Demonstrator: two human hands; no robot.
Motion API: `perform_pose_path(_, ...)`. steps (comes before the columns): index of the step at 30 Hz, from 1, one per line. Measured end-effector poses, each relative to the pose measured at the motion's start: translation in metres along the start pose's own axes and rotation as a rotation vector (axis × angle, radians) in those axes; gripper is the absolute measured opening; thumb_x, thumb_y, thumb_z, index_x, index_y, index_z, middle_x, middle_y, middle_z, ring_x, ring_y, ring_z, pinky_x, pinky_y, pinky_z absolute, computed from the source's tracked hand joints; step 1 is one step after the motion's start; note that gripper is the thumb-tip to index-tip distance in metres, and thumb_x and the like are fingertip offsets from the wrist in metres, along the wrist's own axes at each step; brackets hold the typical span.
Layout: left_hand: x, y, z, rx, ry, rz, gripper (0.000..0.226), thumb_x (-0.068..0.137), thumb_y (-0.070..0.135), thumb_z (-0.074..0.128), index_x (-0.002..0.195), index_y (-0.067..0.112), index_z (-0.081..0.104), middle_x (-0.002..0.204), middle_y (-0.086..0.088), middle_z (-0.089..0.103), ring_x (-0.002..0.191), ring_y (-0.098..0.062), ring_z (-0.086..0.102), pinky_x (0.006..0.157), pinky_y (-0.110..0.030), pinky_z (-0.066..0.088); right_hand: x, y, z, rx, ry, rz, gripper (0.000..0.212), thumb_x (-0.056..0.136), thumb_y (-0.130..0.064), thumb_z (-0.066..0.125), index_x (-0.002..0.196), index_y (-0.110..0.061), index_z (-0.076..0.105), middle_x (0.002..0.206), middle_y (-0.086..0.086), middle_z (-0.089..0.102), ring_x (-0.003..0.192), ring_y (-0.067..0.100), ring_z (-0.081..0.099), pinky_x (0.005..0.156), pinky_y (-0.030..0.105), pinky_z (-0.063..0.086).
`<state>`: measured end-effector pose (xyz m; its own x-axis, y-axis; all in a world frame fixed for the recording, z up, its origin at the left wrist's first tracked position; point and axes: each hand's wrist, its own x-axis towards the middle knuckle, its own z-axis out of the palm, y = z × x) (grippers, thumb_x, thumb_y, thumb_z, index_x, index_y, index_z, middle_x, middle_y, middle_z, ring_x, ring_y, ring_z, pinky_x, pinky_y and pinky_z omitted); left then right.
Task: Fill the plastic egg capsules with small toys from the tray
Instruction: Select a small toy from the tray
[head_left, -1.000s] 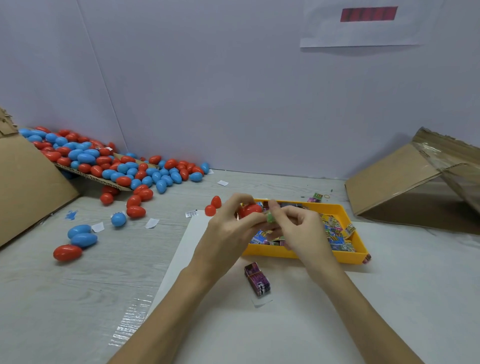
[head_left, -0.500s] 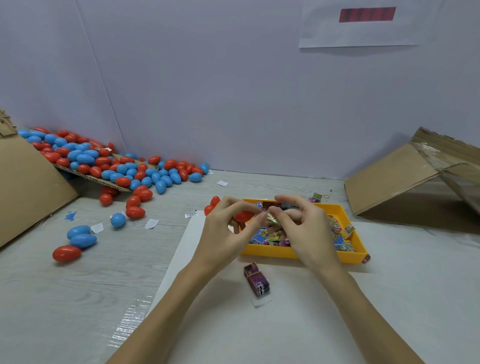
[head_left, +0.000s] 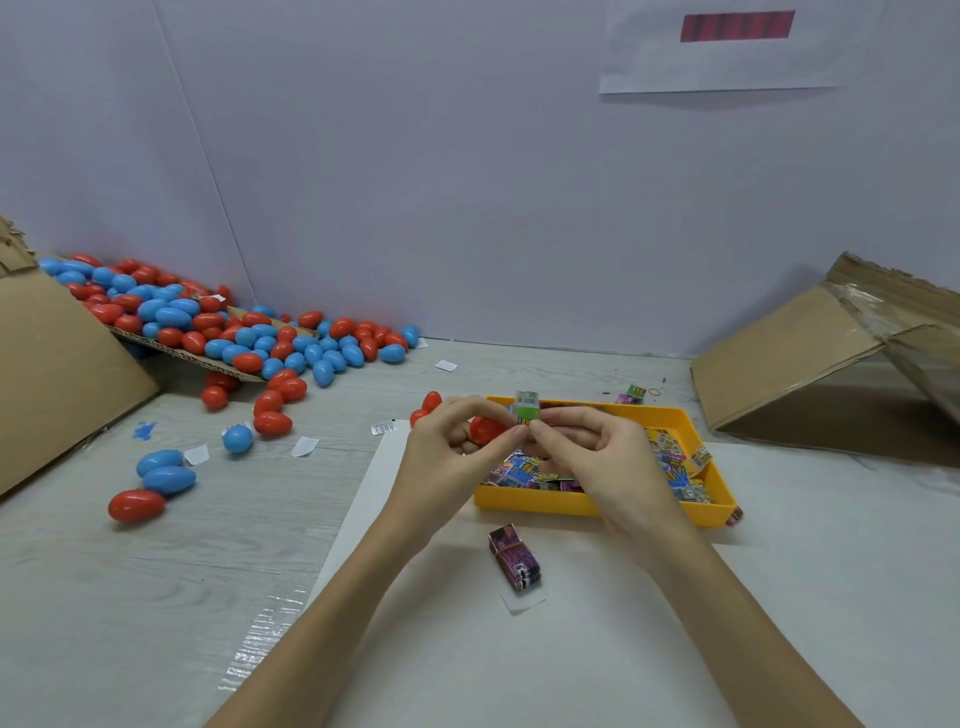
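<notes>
Hands (head_left: 524, 447) raised slightly, green toy (head_left: 527, 413) now upright, pinched

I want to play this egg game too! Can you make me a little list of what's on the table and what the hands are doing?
left hand: holds a red egg half and pinches the toy
right hand: pinches the toy, a small green packet
tray: yellow, holds many colourful packets, under the hands
purple packet: lies on the white sheet, nearer than the tray
egg pile: red and blue, far left, spilling off cardboard
loose eggs: two blue, one red, left
box: cardboard, far right
</notes>
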<state>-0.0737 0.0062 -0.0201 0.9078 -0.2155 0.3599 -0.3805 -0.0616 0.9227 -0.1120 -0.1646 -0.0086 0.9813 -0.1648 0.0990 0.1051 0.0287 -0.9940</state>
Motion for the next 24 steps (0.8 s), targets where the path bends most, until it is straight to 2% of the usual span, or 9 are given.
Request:
perform_pose_path(4,-0.0013,0.0006,0.0002,-0.014,-0.051,0.000,0.008,0.091,0.022,0.079,0.097,0.027,0.077,0.097,-0.007,0.074,0.086,-0.032,0.073,0.076,-0.043,0.062,0.0004,0.0024,0.0007,0.202,0.032,0.113,0.015,0.089,-0.011,0.076,0.103,-0.009,0.074,0.090,0.009,0.080,0.086,0.017,0.078,0.065,0.018,0.057)
perform_pose_path(7,-0.0012,0.0013,-0.0008,-0.071,-0.067,-0.002,0.020,0.098,0.018,0.070,0.113,0.032,0.073,0.098,0.004,0.075,0.087,-0.022,0.075,0.072,-0.027,0.062,0.0023,0.0048,-0.0007,0.115,0.105,0.063,0.009,0.091,-0.011,0.075,0.100,-0.012,0.075,0.085,0.005,0.080,0.081,0.014,0.076,0.063,0.018,0.057)
perform_pose_path(10,0.0011,0.0014,-0.0021,-0.119,0.007,-0.005,0.029,0.101,0.016,0.065,0.129,0.025,0.062,0.102,-0.004,0.075,0.087,-0.023,0.076,0.072,-0.027,0.061,0.0023,0.0062,-0.0019,-0.017,0.148,-0.010,0.005,0.094,-0.012,0.073,0.097,-0.016,0.074,0.081,0.000,0.079,0.077,0.010,0.075,0.061,0.016,0.056)
perform_pose_path(14,0.0015,-0.0005,-0.0015,-0.121,0.004,-0.049,0.021,0.099,0.020,0.067,0.118,0.013,0.062,0.103,0.000,0.077,0.093,-0.020,0.077,0.076,-0.027,0.061,0.0009,0.0064,-0.0006,-0.106,0.138,-0.058,0.004,0.096,-0.014,0.071,0.095,-0.017,0.075,0.081,-0.002,0.079,0.078,0.010,0.075,0.061,0.017,0.056)
perform_pose_path(18,0.0012,-0.0024,0.0007,-0.098,-0.033,-0.032,0.017,0.097,0.021,0.068,0.114,0.019,0.068,0.105,0.006,0.077,0.099,-0.015,0.075,0.081,-0.025,0.061,-0.0007,0.0057,0.0008,-0.171,0.101,-0.105,0.005,0.096,-0.016,0.070,0.098,-0.017,0.075,0.084,0.000,0.078,0.079,0.010,0.075,0.064,0.020,0.058)
perform_pose_path(22,-0.0001,0.0001,-0.0005,-0.077,-0.028,-0.028,0.026,0.091,0.035,0.069,0.116,0.027,0.070,0.104,0.013,0.076,0.099,-0.012,0.075,0.074,-0.022,0.061,-0.0025,0.0049,0.0027,-0.158,0.080,-0.111,0.007,0.098,-0.016,0.067,0.100,-0.018,0.074,0.088,0.001,0.078,0.081,0.010,0.076,0.063,0.019,0.057)
perform_pose_path(24,-0.0012,0.0016,-0.0012,-0.088,-0.025,-0.039,0.031,0.090,0.040,0.068,0.119,0.030,0.069,0.100,0.008,0.078,0.097,-0.012,0.076,0.072,-0.022,0.061,-0.0026,0.0052,0.0030,-0.149,0.077,-0.107,0.007,0.098,-0.015,0.068,0.102,-0.016,0.074,0.090,0.001,0.078,0.084,0.011,0.076,0.063,0.019,0.058)
